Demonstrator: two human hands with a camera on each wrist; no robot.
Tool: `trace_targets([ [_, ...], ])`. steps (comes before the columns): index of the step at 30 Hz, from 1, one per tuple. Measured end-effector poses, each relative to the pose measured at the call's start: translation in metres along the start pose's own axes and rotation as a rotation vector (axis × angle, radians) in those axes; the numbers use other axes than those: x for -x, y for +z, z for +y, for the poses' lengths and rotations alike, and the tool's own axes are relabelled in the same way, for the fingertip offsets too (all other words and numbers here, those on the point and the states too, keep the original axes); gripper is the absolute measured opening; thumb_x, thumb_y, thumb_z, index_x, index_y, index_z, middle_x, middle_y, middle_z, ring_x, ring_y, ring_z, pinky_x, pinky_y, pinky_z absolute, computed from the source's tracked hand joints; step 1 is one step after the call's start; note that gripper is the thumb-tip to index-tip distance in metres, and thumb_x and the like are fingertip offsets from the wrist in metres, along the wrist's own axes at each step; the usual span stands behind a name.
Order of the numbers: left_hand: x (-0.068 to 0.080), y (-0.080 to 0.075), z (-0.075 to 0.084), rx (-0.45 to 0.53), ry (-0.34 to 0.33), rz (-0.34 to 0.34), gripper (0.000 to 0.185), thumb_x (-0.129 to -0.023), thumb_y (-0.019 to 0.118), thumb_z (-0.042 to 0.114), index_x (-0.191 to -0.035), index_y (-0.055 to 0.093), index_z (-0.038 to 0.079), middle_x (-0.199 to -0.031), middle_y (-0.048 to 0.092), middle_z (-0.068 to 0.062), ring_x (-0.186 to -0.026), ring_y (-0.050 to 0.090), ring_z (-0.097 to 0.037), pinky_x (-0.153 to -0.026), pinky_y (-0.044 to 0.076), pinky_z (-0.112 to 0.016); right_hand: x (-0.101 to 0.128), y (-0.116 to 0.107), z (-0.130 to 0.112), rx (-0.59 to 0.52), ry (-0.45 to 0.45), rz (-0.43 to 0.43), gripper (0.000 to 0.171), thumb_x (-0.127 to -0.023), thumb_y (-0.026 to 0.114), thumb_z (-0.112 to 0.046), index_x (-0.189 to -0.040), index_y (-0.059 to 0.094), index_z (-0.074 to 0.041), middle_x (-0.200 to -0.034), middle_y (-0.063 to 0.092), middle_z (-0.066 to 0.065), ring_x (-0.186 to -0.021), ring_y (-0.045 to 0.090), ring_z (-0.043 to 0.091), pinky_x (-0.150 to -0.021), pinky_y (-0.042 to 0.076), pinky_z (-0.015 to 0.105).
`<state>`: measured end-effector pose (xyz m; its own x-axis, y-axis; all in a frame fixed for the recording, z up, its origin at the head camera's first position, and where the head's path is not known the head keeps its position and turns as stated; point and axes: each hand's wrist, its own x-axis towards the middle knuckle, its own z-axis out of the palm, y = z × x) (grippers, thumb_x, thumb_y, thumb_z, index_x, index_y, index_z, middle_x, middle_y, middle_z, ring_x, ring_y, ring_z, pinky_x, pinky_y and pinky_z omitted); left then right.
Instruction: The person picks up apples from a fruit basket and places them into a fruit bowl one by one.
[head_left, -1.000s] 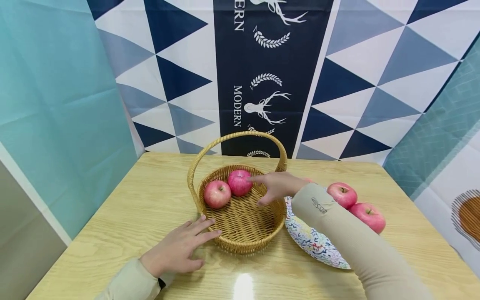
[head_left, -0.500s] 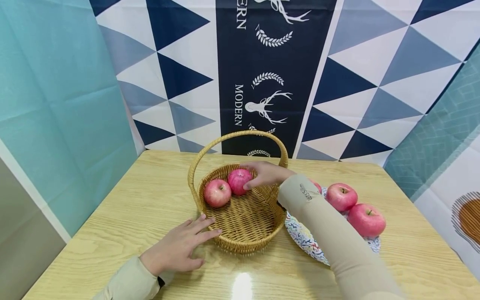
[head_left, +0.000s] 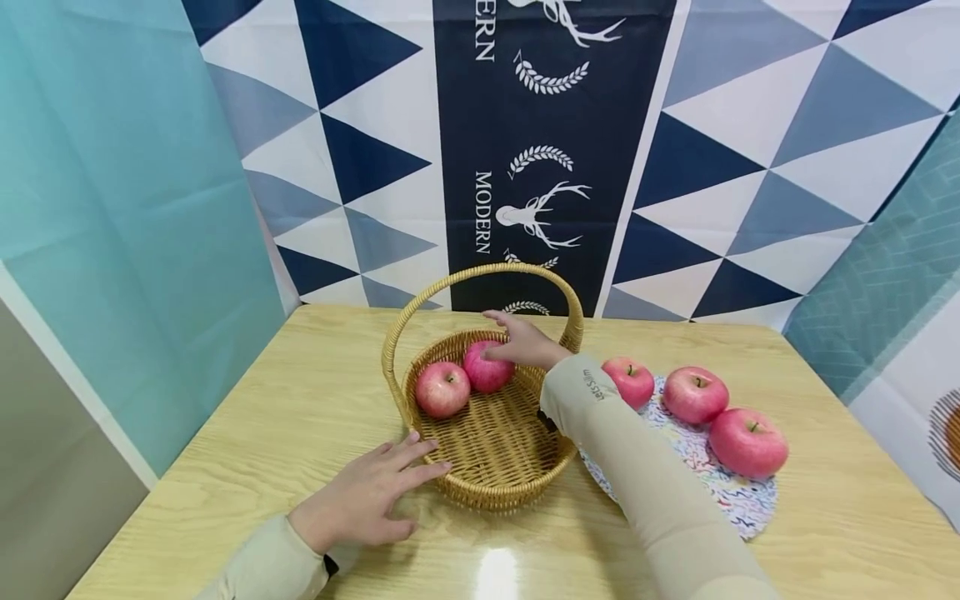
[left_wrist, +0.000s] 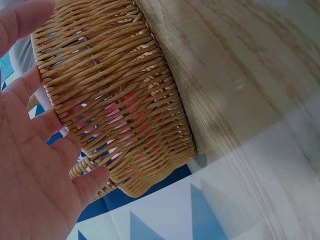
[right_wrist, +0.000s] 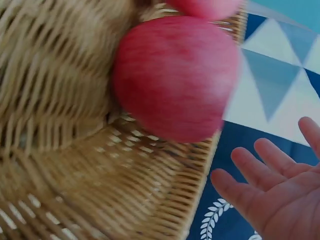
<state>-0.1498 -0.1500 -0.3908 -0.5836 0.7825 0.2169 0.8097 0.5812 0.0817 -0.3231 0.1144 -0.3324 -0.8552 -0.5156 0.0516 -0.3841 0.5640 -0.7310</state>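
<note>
Right hand (head_left: 525, 343) inside the round woven wicker basket (head_left: 487, 493), under the arch of its handle (head_left: 480, 271), fingers (right_wrist: 260, 167) spread and relaxed, gripping nothing. Hovering at the far pink-red apple (head_left: 486, 372); head view puts the fingertips over its top, right wrist view shows a gap between palm and that apple (right_wrist: 175, 77), so contact can't be called either way. Apple sitting on the basket floor against the back wall, touching or just beside a second pink-red apple (head_left: 442, 389) to its left. Left hand (head_left: 367, 496) flat on the light wood tabletop (head_left: 300, 400), fingers straight, fingertips (left_wrist: 85, 182) against the basket's outer wall (left_wrist: 115, 100), apparently steadying it. Three more pink-red apples (head_left: 695, 394) on the round speckled multicolour plate (head_left: 720, 496) just right of the basket, none touched. Judged step: release end of a placement, fruit down and hand let go. Any next reach to the plate calls for lifting the right wrist clear of the handle arch and the near rim without nudging the two apples, then swinging right to the nearest plate apple (head_left: 630, 381), which lies just beside the basket. Left-hand brace worth keeping, since the basket looks light enough to slide.
</note>
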Motion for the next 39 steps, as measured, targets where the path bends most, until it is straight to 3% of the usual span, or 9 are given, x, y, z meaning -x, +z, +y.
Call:
trace_targets([
  [3,0.0,0.0,0.002,0.017,-0.018,-0.025,0.068,-0.076,0.073,0.03,-0.139,0.051,0.016,-0.142,0.046,-0.016,-0.129,0.043,-0.04,-0.092,0.044,-0.057,-0.002,0.006,0.006,0.078,-0.011,-0.004,0.076,-0.081,0.069,-0.014,-0.146,0.033,0.003,-0.145,0.036,0.027,-0.135,0.031,0.041,-0.108,0.03,0.051],
  [7,0.0,-0.001,0.002,0.025,-0.035,-0.038,0.068,-0.076,0.073,0.03,-0.139,0.05,0.017,-0.143,0.045,-0.016,-0.131,0.042,-0.039,-0.093,0.043,-0.057,-0.006,0.013,0.012,0.07,-0.011,0.03,0.077,-0.079,0.069,-0.011,-0.145,0.033,0.003,-0.145,0.036,0.027,-0.134,0.032,0.04,-0.107,0.031,0.052],
  [12,0.001,-0.001,0.001,0.003,-0.023,-0.017,0.068,-0.076,0.073,0.031,-0.138,0.051,0.015,-0.143,0.046,-0.017,-0.13,0.043,-0.04,-0.093,0.044,-0.056,-0.01,0.02,0.018,0.043,-0.02,0.034,0.078,-0.078,0.065,-0.007,-0.147,0.03,0.004,-0.146,0.033,0.027,-0.135,0.032,0.039,-0.106,0.033,0.049],
  [17,0.002,-0.001,0.0,-0.007,-0.009,0.012,0.067,-0.075,0.074,0.031,-0.137,0.052,0.014,-0.141,0.047,-0.017,-0.128,0.044,-0.04,-0.091,0.045,-0.056,-0.011,0.025,0.019,0.097,-0.016,0.029,0.081,-0.076,0.065,-0.008,-0.147,0.027,0.004,-0.143,0.035,0.03,-0.133,0.033,0.039,-0.106,0.032,0.049],
  [24,0.001,0.001,-0.001,0.001,-0.003,0.008,0.068,-0.075,0.074,0.03,-0.137,0.052,0.015,-0.141,0.047,-0.017,-0.129,0.044,-0.04,-0.092,0.045,-0.056,-0.013,0.03,0.023,0.113,0.001,-0.026,0.086,-0.073,0.067,-0.006,-0.148,0.025,0.004,-0.141,0.035,0.031,-0.128,0.038,0.038,-0.106,0.033,0.047],
  [30,0.001,0.002,-0.001,0.005,-0.008,0.005,0.068,-0.075,0.074,0.031,-0.137,0.052,0.015,-0.142,0.046,-0.017,-0.129,0.043,-0.04,-0.092,0.044,-0.056,-0.014,0.027,0.028,0.177,0.025,-0.071,0.088,-0.073,0.071,-0.015,-0.147,0.028,0.004,-0.138,0.04,0.029,-0.123,0.044,0.037,-0.102,0.038,0.046],
  [35,0.0,0.001,0.0,0.017,-0.014,-0.001,0.068,-0.076,0.073,0.03,-0.138,0.051,0.015,-0.142,0.046,-0.017,-0.13,0.042,-0.04,-0.093,0.043,-0.057,-0.014,0.025,0.036,0.166,0.063,-0.112,0.085,-0.076,0.072,-0.018,-0.146,0.03,0.006,-0.135,0.045,0.027,-0.122,0.046,0.037,-0.1,0.04,0.045],
  [39,0.001,0.002,0.0,0.015,-0.017,0.005,0.068,-0.075,0.073,0.03,-0.138,0.052,0.016,-0.142,0.046,-0.016,-0.13,0.042,-0.04,-0.093,0.044,-0.057,-0.014,0.027,0.038,0.144,0.071,-0.112,0.084,-0.072,0.074,-0.016,-0.143,0.035,0.005,-0.129,0.05,0.025,-0.116,0.05,0.035,-0.096,0.043,0.044],
])
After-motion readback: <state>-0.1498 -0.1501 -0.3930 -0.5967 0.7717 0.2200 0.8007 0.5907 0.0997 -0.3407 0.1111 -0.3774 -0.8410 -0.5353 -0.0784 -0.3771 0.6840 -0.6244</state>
